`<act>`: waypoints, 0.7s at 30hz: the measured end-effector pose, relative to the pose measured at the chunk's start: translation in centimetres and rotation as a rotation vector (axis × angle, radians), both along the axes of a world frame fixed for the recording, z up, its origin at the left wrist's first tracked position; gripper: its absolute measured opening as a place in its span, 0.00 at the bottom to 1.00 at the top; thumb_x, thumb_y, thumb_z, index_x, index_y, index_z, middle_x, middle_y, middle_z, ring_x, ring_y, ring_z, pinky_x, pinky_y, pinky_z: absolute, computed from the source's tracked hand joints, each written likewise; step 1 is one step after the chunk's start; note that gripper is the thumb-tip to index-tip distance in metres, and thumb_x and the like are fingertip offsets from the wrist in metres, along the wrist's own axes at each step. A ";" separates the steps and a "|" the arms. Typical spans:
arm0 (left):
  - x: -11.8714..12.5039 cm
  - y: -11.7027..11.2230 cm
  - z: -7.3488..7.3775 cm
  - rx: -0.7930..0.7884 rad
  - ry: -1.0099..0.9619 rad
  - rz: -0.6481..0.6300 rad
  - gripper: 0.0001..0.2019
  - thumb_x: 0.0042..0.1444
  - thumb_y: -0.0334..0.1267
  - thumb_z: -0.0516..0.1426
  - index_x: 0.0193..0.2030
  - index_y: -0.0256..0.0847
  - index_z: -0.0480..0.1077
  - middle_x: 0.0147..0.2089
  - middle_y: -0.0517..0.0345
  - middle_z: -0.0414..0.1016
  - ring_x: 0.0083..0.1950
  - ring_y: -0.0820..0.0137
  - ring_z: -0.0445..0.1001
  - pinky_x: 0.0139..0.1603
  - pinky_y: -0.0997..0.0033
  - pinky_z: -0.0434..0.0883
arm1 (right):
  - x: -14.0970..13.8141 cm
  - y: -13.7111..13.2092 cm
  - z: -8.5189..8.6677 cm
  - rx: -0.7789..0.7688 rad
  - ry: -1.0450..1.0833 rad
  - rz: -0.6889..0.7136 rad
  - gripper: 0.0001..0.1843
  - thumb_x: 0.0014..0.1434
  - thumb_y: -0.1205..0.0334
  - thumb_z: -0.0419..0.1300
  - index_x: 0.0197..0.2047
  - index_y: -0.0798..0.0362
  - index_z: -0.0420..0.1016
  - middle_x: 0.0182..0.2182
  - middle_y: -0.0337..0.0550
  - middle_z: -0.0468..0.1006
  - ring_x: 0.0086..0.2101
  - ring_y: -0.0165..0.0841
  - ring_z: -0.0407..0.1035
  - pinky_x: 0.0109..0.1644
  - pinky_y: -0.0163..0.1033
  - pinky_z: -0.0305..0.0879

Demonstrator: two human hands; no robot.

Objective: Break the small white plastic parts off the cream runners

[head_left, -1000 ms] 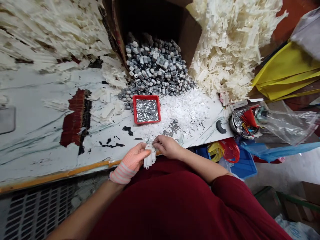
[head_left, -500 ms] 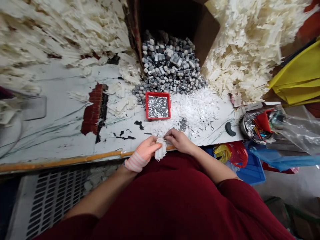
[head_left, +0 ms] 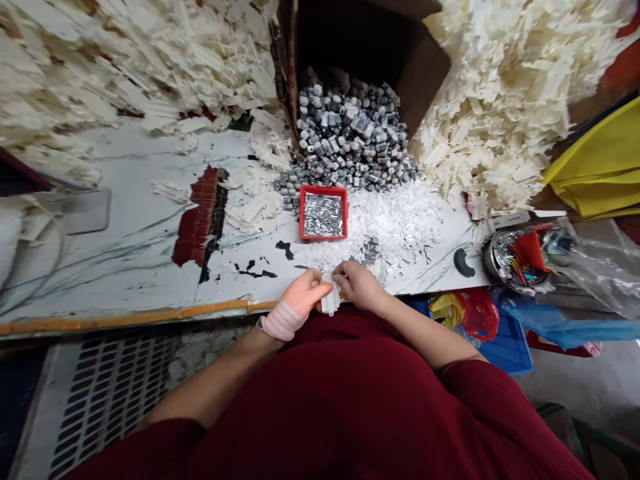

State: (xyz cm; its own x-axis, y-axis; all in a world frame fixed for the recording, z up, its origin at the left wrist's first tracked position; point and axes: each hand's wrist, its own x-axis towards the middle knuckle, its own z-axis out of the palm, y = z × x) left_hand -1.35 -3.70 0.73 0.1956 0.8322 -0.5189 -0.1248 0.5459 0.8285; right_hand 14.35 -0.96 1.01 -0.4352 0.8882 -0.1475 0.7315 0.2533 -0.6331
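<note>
My left hand [head_left: 297, 301], in an orange-and-grey striped glove, is closed around a white plastic housing [head_left: 330, 304] at the table's front edge. The thumb lies across the housing's face. Bare and with its fingers pinched, my right hand [head_left: 361, 285] touches the housing's upper right side; anything between those fingertips is hidden. Just beyond the hands stands a red tray [head_left: 302, 217] full of small shiny metal pieces [head_left: 323, 215]. Small white plastic bits [head_left: 400, 220] are scattered to the right of the tray.
Small grey cylindrical parts, like little motors [head_left: 350, 137], spill from a cardboard box [head_left: 430, 73]. Cream plastic parts are heaped at left [head_left: 175, 60] and right [head_left: 490, 100]. A metal bowl [head_left: 493, 260] of tools and a black curved piece [head_left: 463, 263] lie at right.
The view has shifted slightly, so the table's things appear farther right. The right fingers have come closer over the housing's upper right side. The left hand keeps its hold.
</note>
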 end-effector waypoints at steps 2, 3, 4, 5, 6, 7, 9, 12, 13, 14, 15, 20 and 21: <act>0.0 -0.1 0.1 0.019 0.056 -0.031 0.12 0.47 0.41 0.60 0.31 0.39 0.62 0.19 0.68 0.63 0.21 0.76 0.64 0.22 0.77 0.60 | 0.5 0.4 -0.3 -0.098 0.067 0.000 0.07 0.62 0.64 0.54 0.39 0.54 0.72 0.35 0.43 0.77 0.36 0.31 0.69 0.41 0.34 0.62; 0.0 0.0 0.0 0.021 0.068 -0.046 0.12 0.47 0.41 0.60 0.32 0.39 0.62 0.18 0.68 0.63 0.20 0.76 0.64 0.22 0.77 0.59 | 1.1 1.0 -0.5 -0.153 0.107 0.029 0.06 0.61 0.63 0.54 0.39 0.54 0.72 0.35 0.41 0.77 0.36 0.30 0.70 0.41 0.33 0.62; 0.0 0.0 -0.1 0.019 0.065 -0.061 0.12 0.47 0.41 0.60 0.32 0.39 0.62 0.18 0.69 0.62 0.20 0.76 0.63 0.21 0.77 0.58 | 1.9 1.8 -0.6 -0.196 0.133 0.057 0.06 0.61 0.64 0.55 0.39 0.54 0.72 0.35 0.40 0.78 0.36 0.29 0.70 0.41 0.33 0.62; 0.0 0.1 -0.3 0.014 0.052 -0.071 0.12 0.47 0.41 0.60 0.32 0.39 0.62 0.18 0.69 0.61 0.19 0.76 0.62 0.21 0.77 0.57 | 2.8 2.8 -0.6 -0.219 0.128 0.068 0.06 0.60 0.64 0.56 0.39 0.54 0.73 0.35 0.39 0.78 0.36 0.29 0.71 0.41 0.32 0.62; 0.0 0.2 -0.6 0.007 0.033 -0.076 0.12 0.46 0.41 0.61 0.32 0.40 0.62 0.18 0.70 0.60 0.19 0.76 0.62 0.20 0.78 0.56 | 3.7 3.9 -0.7 -0.214 0.083 0.053 0.06 0.59 0.65 0.56 0.39 0.54 0.73 0.36 0.39 0.78 0.36 0.29 0.71 0.41 0.32 0.62; 0.0 0.3 -0.9 0.001 0.012 -0.075 0.12 0.46 0.41 0.61 0.32 0.40 0.62 0.18 0.70 0.60 0.19 0.76 0.62 0.20 0.78 0.56 | 4.7 5.2 -0.8 -0.172 -0.010 -0.001 0.06 0.58 0.67 0.57 0.39 0.54 0.73 0.36 0.40 0.78 0.37 0.30 0.70 0.41 0.33 0.62; 0.0 0.5 -1.4 -0.009 -0.025 -0.067 0.13 0.46 0.41 0.61 0.32 0.40 0.61 0.19 0.70 0.59 0.20 0.77 0.61 0.20 0.78 0.55 | 6.1 7.5 -0.9 -0.083 -0.240 -0.048 0.08 0.56 0.70 0.57 0.40 0.53 0.72 0.38 0.42 0.78 0.38 0.32 0.70 0.40 0.34 0.61; 0.1 0.7 -1.9 -0.014 -0.041 -0.067 0.13 0.46 0.41 0.61 0.33 0.40 0.61 0.21 0.70 0.59 0.20 0.78 0.61 0.20 0.79 0.55 | 6.7 9.5 -1.4 -0.045 -0.492 0.092 0.12 0.53 0.73 0.56 0.41 0.53 0.72 0.39 0.46 0.78 0.39 0.36 0.70 0.38 0.35 0.59; 0.1 0.7 -1.9 -0.016 -0.048 -0.067 0.13 0.46 0.41 0.61 0.33 0.40 0.61 0.21 0.70 0.59 0.21 0.78 0.61 0.20 0.78 0.55 | 6.5 9.8 -1.6 -0.045 -0.542 0.149 0.13 0.53 0.74 0.55 0.41 0.53 0.72 0.39 0.48 0.78 0.39 0.36 0.70 0.37 0.35 0.58; 0.2 0.7 -1.9 -0.021 -0.058 -0.065 0.13 0.46 0.41 0.61 0.33 0.40 0.61 0.21 0.70 0.59 0.21 0.78 0.61 0.20 0.78 0.56 | 6.3 9.9 -1.7 -0.045 -0.581 0.192 0.14 0.53 0.75 0.54 0.42 0.54 0.71 0.39 0.49 0.78 0.38 0.37 0.70 0.37 0.35 0.58; 0.2 0.7 -1.8 -0.028 -0.071 -0.062 0.14 0.46 0.41 0.61 0.33 0.40 0.60 0.21 0.70 0.60 0.21 0.77 0.61 0.20 0.78 0.56 | 6.0 9.8 -1.9 -0.044 -0.613 0.223 0.15 0.53 0.75 0.54 0.43 0.54 0.71 0.39 0.49 0.78 0.38 0.37 0.70 0.37 0.36 0.58; 0.4 0.9 -1.2 -0.075 -0.113 -0.033 0.16 0.43 0.41 0.63 0.33 0.40 0.59 0.21 0.70 0.60 0.20 0.77 0.62 0.19 0.78 0.60 | 6.0 9.2 -1.9 -0.002 -0.631 0.253 0.16 0.54 0.75 0.52 0.45 0.57 0.71 0.42 0.55 0.76 0.41 0.40 0.70 0.40 0.38 0.61; 0.4 1.0 -1.2 -0.090 -0.119 -0.020 0.16 0.43 0.40 0.63 0.33 0.40 0.60 0.21 0.70 0.61 0.21 0.76 0.64 0.20 0.77 0.62 | 6.2 9.0 -1.7 0.017 -0.583 0.226 0.15 0.55 0.75 0.51 0.45 0.58 0.71 0.42 0.55 0.75 0.42 0.40 0.69 0.42 0.38 0.61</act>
State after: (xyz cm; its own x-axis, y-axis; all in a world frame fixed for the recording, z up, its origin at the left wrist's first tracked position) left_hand -0.93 -2.73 -0.46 0.2763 0.7789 -0.5631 -0.2080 0.6204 0.7562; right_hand 20.57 8.09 -0.72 -0.4646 0.7881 -0.4037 0.8827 0.4485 -0.1401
